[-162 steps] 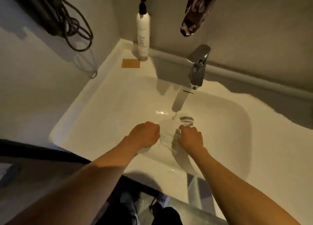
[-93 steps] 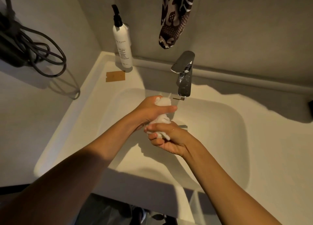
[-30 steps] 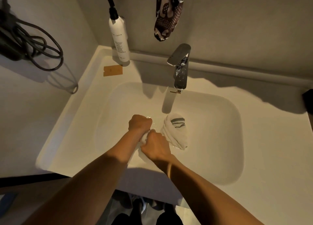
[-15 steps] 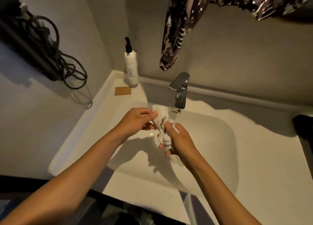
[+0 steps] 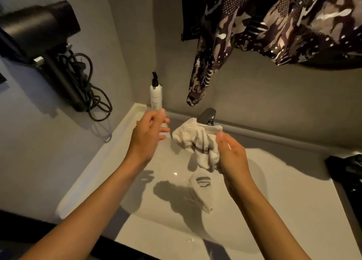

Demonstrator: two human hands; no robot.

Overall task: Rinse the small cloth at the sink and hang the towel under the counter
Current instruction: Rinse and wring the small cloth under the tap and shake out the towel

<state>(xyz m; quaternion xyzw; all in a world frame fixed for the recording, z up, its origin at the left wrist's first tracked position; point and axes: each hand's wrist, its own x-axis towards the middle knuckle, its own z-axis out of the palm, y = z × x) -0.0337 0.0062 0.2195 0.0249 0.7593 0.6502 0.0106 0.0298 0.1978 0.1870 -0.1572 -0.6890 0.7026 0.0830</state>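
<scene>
A small white cloth (image 5: 195, 140), wrung and crumpled, hangs above the white sink (image 5: 137, 210), just in front of the tap (image 5: 207, 117). My right hand (image 5: 232, 154) grips its lower right part. My left hand (image 5: 147, 136) is off the cloth, a little to its left, with fingers spread. A second white cloth with dark stripes (image 5: 201, 189) lies in the basin below. No water stream is visible. The towel and the space under the counter are out of view.
A white pump bottle (image 5: 156, 97) stands at the sink's back left corner. A black hair dryer (image 5: 39, 36) with coiled cord hangs on the left wall. Patterned dark fabric (image 5: 254, 24) hangs overhead. A dark object (image 5: 346, 165) sits at the right edge.
My left hand has let go of the cloth and moved left with its fingers apart. My right hand has lifted the cloth higher, and the camera has tilted up.
</scene>
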